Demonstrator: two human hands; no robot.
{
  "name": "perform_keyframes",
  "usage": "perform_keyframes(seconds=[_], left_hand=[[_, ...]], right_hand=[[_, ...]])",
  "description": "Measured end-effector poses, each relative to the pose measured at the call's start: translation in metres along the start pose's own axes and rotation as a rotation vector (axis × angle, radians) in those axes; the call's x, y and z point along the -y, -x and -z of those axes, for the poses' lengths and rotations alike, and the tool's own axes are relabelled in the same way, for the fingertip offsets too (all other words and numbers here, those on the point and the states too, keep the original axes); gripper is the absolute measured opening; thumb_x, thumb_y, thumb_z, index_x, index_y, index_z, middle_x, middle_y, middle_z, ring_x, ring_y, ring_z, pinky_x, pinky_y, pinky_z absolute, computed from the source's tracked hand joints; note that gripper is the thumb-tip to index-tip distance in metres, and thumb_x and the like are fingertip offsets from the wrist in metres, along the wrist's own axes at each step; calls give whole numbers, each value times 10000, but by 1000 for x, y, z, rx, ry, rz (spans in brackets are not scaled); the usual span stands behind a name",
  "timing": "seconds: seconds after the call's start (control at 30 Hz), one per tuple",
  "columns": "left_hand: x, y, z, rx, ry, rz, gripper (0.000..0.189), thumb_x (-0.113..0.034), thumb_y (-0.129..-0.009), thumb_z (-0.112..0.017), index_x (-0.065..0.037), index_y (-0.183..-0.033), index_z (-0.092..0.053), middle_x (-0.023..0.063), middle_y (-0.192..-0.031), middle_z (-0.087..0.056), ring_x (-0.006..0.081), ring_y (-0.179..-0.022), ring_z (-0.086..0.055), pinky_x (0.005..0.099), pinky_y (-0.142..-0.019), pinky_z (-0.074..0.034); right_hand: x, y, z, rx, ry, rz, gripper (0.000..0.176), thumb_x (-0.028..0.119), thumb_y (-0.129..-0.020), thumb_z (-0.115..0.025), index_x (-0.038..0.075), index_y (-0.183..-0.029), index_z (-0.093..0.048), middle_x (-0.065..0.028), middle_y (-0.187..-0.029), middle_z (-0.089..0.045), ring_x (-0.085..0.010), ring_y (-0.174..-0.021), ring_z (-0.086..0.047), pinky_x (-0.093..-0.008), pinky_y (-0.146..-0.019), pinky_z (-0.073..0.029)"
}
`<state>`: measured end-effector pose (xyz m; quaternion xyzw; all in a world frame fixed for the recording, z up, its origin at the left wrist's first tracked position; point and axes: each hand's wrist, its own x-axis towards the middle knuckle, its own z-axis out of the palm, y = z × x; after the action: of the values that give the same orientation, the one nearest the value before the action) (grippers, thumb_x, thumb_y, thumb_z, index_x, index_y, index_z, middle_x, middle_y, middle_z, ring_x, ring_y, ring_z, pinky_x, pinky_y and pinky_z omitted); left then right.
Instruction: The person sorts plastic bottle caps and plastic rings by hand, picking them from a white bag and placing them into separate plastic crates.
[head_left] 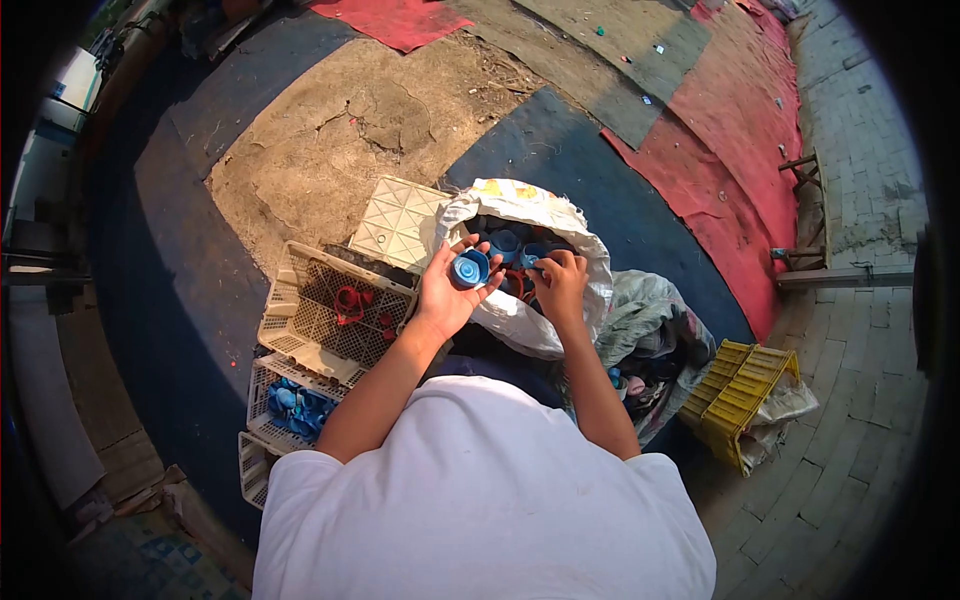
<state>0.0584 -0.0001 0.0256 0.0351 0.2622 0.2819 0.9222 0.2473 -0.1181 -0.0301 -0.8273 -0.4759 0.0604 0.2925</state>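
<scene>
My left hand [445,292] is turned palm up over the near left side of a white woven sack [598,262]. Its fingers curl around a round blue plastic cap [469,268], which shows a ringed centre. Just to the right, my right hand [562,290] pinches a blue plastic piece [531,257] above the sack's mouth; its exact kind is partly hidden by the fingers. Between the hands another blue round plastic piece [504,243] lies in the sack, among dark and reddish-orange pieces.
On the left, a cream crate [290,290] holds several red pieces, and a white crate [262,385] below it holds blue ones. A second, greyish sack [640,300] with mixed pieces stands to the right, beside yellow crates [735,385]. Red matting [720,150] covers ground further off.
</scene>
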Motion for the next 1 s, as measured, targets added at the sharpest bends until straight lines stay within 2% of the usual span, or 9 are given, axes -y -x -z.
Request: perform_keyframes(seconds=[0.2, 0.27, 0.33, 0.47, 0.63, 0.73, 0.8, 0.87, 1.0], left_hand=[[-8, -5, 5, 45, 10, 8, 478, -482, -1054, -455, -68, -1264, -572, 136, -1293, -617, 322, -1222, -581, 480, -1050, -478], [-7, -9, 9, 25, -26, 3, 553, -548, -1025, -482, -69, -1294, -547, 134, -1340, -591, 324, -1218, -583, 485, -1048, -476], [-9, -3, 4, 18, -58, 34, 597, -580, -1010, -493, -72, -1320, -529, 135, -1370, -574, 326, -1218, -584, 489, -1054, -475], [-3, 8, -8, 122, 27, 77, 644, -636, -973, -507, -131, -1372, -510, 155, -1442, -529, 359, -1324, -529, 521, -1115, -443], [-4, 14, -8, 161, 120, 131, 516, -509, -988, -550, -129, -1336, -551, 156, -1455, -535, 403, -1343, -513, 556, -1121, -451], [-6, 11, 4, 97, 24, 77, 465, -449, -1000, -557, -114, -1322, -562, 161, -1440, -550, 414, -1313, -540, 557, -1103, -471], [-6, 8, 11, 171, 84, 89, 426, -397, -1013, -546, -98, -1316, -565, 173, -1419, -565, 420, -1283, -565, 567, -1078, -489], [-6, 7, 14, 214, 122, 100, 413, -380, -1018, -542, -93, -1313, -566, 179, -1416, -565, 425, -1278, -567, 574, -1073, -490], [-7, 8, 15, 228, 96, 101, 410, -370, -1024, -522, -85, -1316, -562, 190, -1414, -562, 434, -1270, -570, 577, -1062, -496]], right_hand=[[51, 0, 47, -124, -299, 63, 173, 123, -761, -844, 117, -912, -760, -44, -1079, -658, -290, -1066, -525, -416, -880, -442], [76, -1, 61, -118, -235, 246, 213, 82, -740, -862, 106, -921, -752, -49, -1101, -670, -271, -1051, -543, -351, -774, -498], [92, 3, 63, -38, -345, 274, 226, 53, -739, -847, 119, -933, -753, -38, -1100, -662, -284, -1059, -534, -409, -879, -475], [107, 5, 62, 12, -212, 473, 270, 107, -737, -841, 171, -983, -752, -11, -1152, -658, -303, -1096, -542, -438, -925, -467], [99, 11, 55, 61, -173, 676, 529, 164, -780, -807, 241, -1287, -679, -41, -1369, -576, -311, -1163, -522, -437, -959, -448], [85, 11, 61, 59, -442, 506, 499, 129, -809, -772, 167, -1296, -671, -87, -1353, -580, -304, -1164, -523, -424, -964, -453], [66, 4, 45, -13, -537, 302, 432, 168, -834, -751, 74, -1249, -673, -147, -1315, -578, -312, -1133, -535, -424, -988, -447], [43, -14, 26, 7, -285, 120, 514, 164, -827, -759, 41, -1304, -613, -189, -1296, -584, -352, -1171, -544, -443, -1002, -456], [23, -38, -8, 22, -263, 35, 672, 172, -829, -767, -7, -1402, -466, -237, -1261, -596, -405, -1204, -563, -460, -1013, -469]])
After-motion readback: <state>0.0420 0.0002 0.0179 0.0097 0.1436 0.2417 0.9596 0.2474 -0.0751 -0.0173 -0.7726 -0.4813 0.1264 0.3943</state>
